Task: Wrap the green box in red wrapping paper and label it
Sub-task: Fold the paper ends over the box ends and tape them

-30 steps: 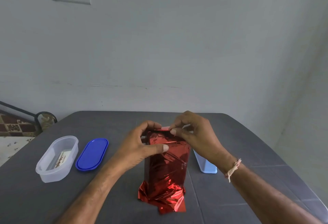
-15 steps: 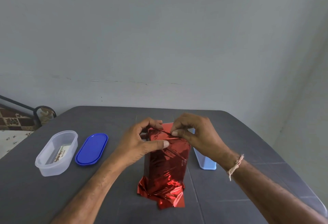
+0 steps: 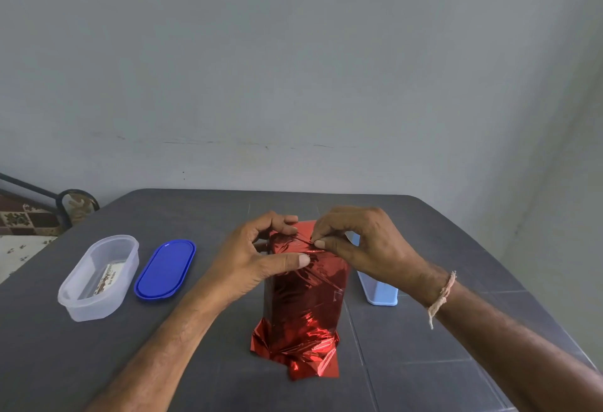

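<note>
The box stands upright on the dark grey table, fully covered in shiny red wrapping paper; no green shows. Crumpled paper flares out at its base. My left hand grips the top of the wrapped box, thumb across the near face and fingers curled over the far edge. My right hand pinches a fold of red paper at the top edge between thumb and fingertips. A thread band sits on my right wrist.
A clear oval plastic container with a printed card inside stands at the left, its blue lid lying beside it. A light blue object lies right of the box, partly behind my right hand. The wall is close behind the table.
My right hand has folded the top paper flap down and nearer, so more of the red top surface shows. My left hand keeps its grip. The view has tilted downward.
</note>
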`<move>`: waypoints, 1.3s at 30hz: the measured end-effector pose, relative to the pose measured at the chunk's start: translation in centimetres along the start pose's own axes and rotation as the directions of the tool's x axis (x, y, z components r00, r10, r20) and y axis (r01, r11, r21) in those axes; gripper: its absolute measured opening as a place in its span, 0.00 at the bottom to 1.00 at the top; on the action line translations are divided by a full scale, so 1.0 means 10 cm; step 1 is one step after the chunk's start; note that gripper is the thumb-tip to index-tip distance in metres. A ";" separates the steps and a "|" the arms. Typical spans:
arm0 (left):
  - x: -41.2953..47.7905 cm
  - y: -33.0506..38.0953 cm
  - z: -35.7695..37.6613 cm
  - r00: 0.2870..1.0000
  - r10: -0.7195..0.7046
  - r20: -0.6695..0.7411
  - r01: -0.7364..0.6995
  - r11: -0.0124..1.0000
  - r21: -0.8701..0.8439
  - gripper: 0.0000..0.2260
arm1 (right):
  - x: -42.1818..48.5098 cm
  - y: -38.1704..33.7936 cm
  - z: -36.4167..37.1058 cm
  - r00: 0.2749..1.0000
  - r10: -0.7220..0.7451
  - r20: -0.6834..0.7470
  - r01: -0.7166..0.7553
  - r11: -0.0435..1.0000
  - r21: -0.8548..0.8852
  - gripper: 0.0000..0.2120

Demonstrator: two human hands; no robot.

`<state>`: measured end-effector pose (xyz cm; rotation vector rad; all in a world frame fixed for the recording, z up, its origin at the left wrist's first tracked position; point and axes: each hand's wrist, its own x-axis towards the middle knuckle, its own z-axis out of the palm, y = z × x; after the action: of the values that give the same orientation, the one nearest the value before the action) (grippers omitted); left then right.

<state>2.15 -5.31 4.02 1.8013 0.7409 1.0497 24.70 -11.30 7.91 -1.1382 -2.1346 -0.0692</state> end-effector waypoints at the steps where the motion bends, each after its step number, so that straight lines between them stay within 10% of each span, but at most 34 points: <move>1: 0.00 0.00 0.00 1.000 0.000 -0.001 0.000 1.000 0.000 0.20 | 0.00 0.00 0.00 1.000 -0.004 0.002 0.004 1.000 -0.010 0.01; 31: -0.12 -0.03 0.02 0.993 0.069 -0.095 -0.062 0.995 0.078 0.25 | -0.25 -0.10 0.25 0.976 -0.001 -0.219 -0.021 0.995 -0.098 0.12; 39: 0.30 0.17 -0.13 0.998 -0.013 0.056 0.006 0.991 0.135 0.07 | -0.21 -0.02 0.26 0.966 -0.062 -0.252 0.036 0.993 -0.110 0.06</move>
<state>2.47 -3.05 6.93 1.9318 0.8014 0.9581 23.83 -12.01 4.71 -1.0723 -1.9472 -0.3362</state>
